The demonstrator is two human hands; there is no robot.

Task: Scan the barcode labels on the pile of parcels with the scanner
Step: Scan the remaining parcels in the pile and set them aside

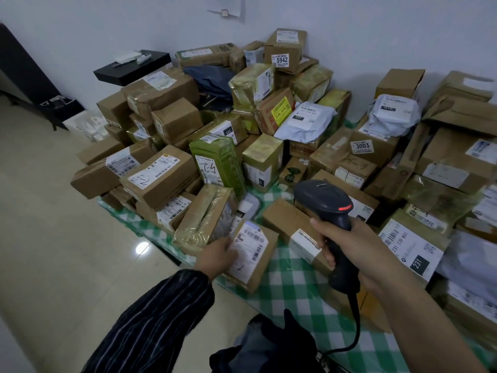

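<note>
A big pile of parcels [269, 125], mostly brown cardboard boxes with white barcode labels, covers a green-and-white checked cloth [293, 286]. My right hand [352, 246] grips the handle of a black corded scanner [326, 203], its head pointing away over the pile with a red light showing on top. My left hand [219, 253] holds the left edge of a small brown box [255, 254], which lies label-up at the cloth's front edge. The fingers of my left hand are hidden behind the box.
Beige tiled floor [53, 238] lies to the left. A black shelf [131, 67] juts from the white wall behind the pile. A dark stand [40, 103] is at the far left. Dark clothing [269, 343] sits at the bottom, with the scanner cable beside it.
</note>
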